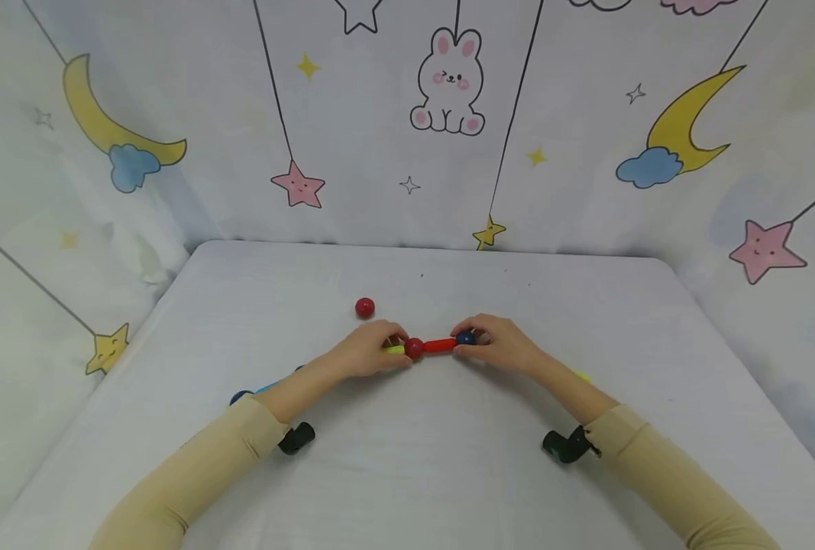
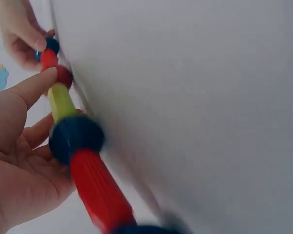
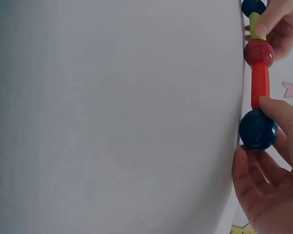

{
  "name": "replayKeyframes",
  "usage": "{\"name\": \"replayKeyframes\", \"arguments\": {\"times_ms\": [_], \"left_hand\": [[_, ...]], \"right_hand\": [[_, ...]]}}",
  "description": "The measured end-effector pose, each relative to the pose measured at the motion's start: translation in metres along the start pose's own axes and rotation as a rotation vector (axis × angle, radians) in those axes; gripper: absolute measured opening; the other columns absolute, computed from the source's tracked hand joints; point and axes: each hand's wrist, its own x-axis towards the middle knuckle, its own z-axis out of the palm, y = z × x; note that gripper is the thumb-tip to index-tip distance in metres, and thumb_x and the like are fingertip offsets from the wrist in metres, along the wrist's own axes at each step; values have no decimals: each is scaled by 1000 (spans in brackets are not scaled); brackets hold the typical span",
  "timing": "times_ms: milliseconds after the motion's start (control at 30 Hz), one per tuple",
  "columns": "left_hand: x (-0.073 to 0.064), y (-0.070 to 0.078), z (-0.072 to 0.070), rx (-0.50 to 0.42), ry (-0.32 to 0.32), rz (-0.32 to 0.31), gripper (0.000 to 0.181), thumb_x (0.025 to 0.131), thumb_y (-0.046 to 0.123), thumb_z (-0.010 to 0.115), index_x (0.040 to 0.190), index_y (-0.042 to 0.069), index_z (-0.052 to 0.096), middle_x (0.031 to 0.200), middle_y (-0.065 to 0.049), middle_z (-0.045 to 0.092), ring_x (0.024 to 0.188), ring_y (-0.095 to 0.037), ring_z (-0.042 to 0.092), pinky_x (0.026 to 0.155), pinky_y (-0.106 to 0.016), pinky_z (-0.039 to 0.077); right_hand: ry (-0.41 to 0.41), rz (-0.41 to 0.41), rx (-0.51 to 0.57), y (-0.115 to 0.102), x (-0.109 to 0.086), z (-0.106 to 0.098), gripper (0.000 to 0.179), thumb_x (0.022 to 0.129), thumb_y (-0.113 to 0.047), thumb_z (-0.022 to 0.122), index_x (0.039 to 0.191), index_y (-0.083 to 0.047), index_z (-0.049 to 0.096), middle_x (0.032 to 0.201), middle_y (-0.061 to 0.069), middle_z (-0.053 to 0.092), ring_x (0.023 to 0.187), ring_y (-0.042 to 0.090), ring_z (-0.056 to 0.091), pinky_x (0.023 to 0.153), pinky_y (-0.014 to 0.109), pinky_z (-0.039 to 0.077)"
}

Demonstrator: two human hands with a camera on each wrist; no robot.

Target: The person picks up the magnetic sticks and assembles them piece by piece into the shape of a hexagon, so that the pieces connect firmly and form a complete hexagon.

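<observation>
Ball-and-rod toy pieces form a chain across the white table. My left hand [image 1: 371,347] pinches the yellow-green rod [image 2: 61,101] beside a red ball [image 1: 414,349]; in the left wrist view a fingertip overlaps that ball. From the red ball a red rod [image 3: 260,84] runs to a dark blue ball [image 3: 258,129]. My right hand [image 1: 499,342] holds this blue ball between thumb and fingers. Behind the left hand, the left wrist view shows another blue ball [image 2: 76,139], a second red rod [image 2: 100,187] and part of a further blue ball.
A loose red ball [image 1: 364,308] lies beyond the left hand. A light blue rod [image 1: 266,387] and a blue ball [image 1: 240,396] show past the left forearm, which partly hides them. A yellow-green piece [image 1: 582,376] peeks out behind the right forearm.
</observation>
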Motion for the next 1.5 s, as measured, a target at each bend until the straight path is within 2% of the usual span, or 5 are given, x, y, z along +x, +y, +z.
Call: {"name": "replayKeyframes", "arguments": {"times_ms": [400, 767, 1033, 1167, 1500], "left_hand": [[-51, -37, -40, 23, 18, -105, 33, 89, 28, 72, 112, 4, 68, 94, -2, 65, 81, -16, 57, 71, -30, 48], [-91, -42, -61, 102, 48, -207, 24, 89, 28, 71, 101, 7, 74, 89, 0, 69, 80, -16, 60, 72, -36, 50], [-95, -38, -48, -29, 34, -222, 31, 88, 27, 73, 104, 1, 71, 80, 0, 66, 67, -13, 58, 62, -30, 49], [-95, -35, -36, -175, 44, -316, 35, 88, 28, 73, 107, -1, 68, 75, -2, 63, 59, -14, 61, 60, -29, 51], [-97, -20, -10, -471, 92, -512, 42, 86, 28, 76, 111, -1, 61, 84, -4, 67, 70, -16, 67, 67, -29, 56]], "right_hand": [[69, 101, -62, 22, -5, -18, 27, 89, -27, 73, 112, -14, 68, 105, 3, 63, 93, 22, 57, 72, 33, 49], [100, 132, -55, 27, -9, -22, 25, 89, -28, 73, 110, -15, 69, 105, 4, 64, 94, 23, 57, 71, 33, 48], [120, 112, -79, 23, -10, -19, 22, 88, -27, 74, 104, -14, 68, 100, 4, 64, 90, 23, 57, 72, 34, 48], [126, 107, -85, 18, -11, -17, 20, 88, -26, 73, 103, -12, 69, 99, 4, 64, 86, 23, 56, 72, 34, 48], [100, 108, -109, 7, -10, -12, 21, 90, -26, 71, 105, -11, 70, 100, 6, 64, 86, 23, 53, 72, 34, 46]]}}
